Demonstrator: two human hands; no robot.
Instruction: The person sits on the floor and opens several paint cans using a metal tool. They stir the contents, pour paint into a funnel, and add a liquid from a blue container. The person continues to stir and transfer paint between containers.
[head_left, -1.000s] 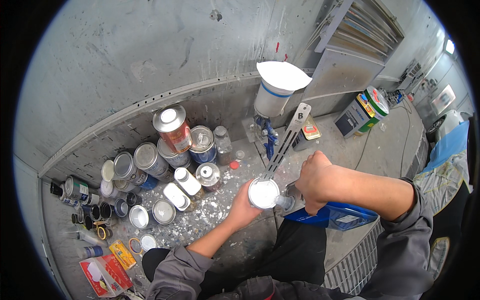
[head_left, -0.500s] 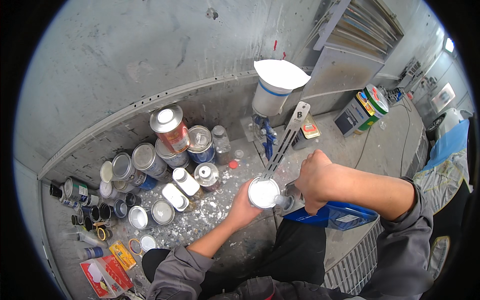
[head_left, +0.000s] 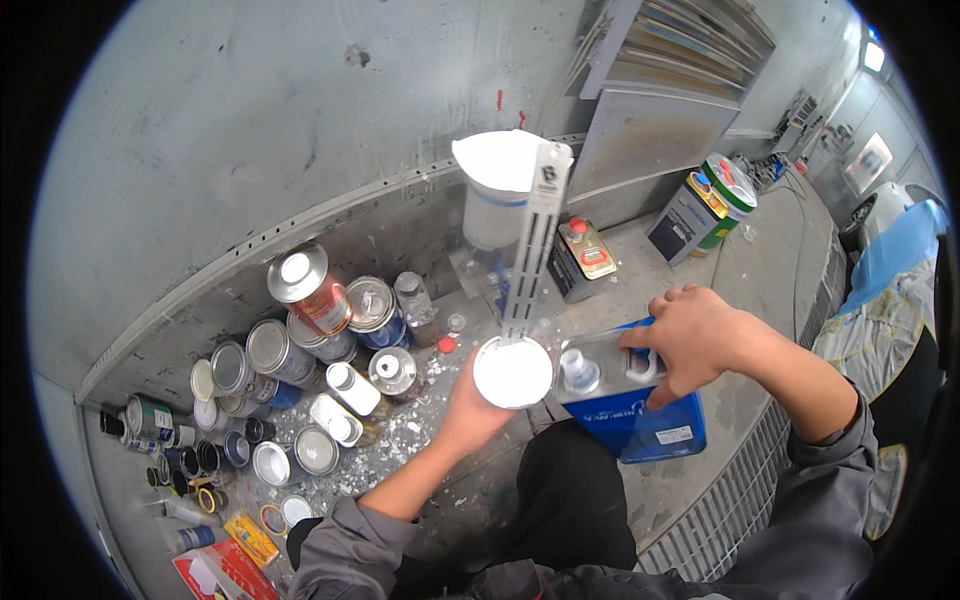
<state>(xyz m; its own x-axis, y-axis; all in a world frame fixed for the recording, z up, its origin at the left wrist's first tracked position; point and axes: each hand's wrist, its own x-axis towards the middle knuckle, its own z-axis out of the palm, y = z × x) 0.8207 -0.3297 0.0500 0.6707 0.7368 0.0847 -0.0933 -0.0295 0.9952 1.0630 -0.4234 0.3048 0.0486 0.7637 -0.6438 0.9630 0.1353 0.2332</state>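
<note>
My left hand (head_left: 474,399) is wrapped round a cup (head_left: 513,373) filled with white paint. A slotted metal mixing stick (head_left: 535,240) stands up out of the cup, leaning against its far rim. To the right is a blue rectangular metal can (head_left: 640,425) with a clear spout (head_left: 580,372) on its grey top, now upright. Above the can's handle my right hand (head_left: 697,338) is spread, fingers apart, with the index finger and thumb at the handle. Behind the stick, a spray gun with a white-grey cup (head_left: 495,212) and paper strainer (head_left: 497,160) stands by the wall, its body partly hidden.
Paint tins (head_left: 268,347) and bottles crowd the paint-spattered floor at left, with a red box (head_left: 225,572) near the lower edge. A rectangular can with a red cap (head_left: 582,262) and a green-and-white drum (head_left: 728,190) stand farther right. A floor grating (head_left: 700,535) runs at lower right.
The blue can has gone from tilted against the cup to upright and apart from it. My right hand has loosened on its handle. The view has shifted right.
</note>
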